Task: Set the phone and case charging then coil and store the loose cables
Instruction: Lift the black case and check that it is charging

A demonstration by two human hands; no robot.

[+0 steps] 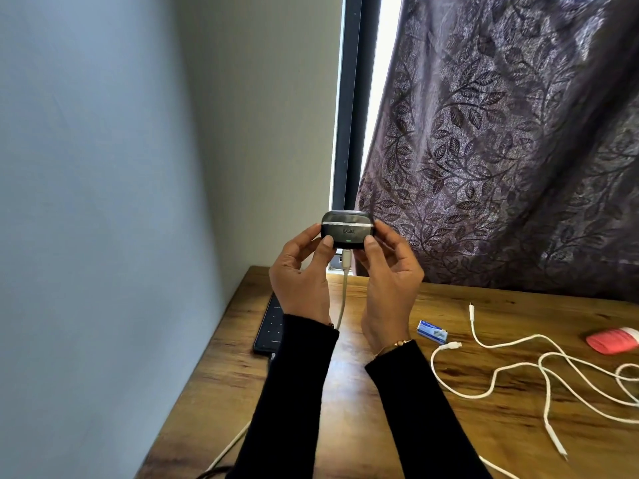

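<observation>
I hold a dark earbud case (346, 231) up above the wooden table (484, 426) between both hands. My left hand (301, 276) grips its left side and my right hand (390, 278) its right side. A small green light glows on the case front. A white cable (343, 299) is plugged into the underside of the case and hangs down between my wrists. A black phone (271, 323) lies flat on the table at the left, partly hidden by my left forearm, with a cable at its near end. Loose white cables (539, 368) sprawl across the table on the right.
A small blue and white box (432, 330) lies right of my right wrist. A red and white object (612, 340) sits at the right edge. A grey wall bounds the table on the left; a patterned purple curtain (501, 150) hangs behind it.
</observation>
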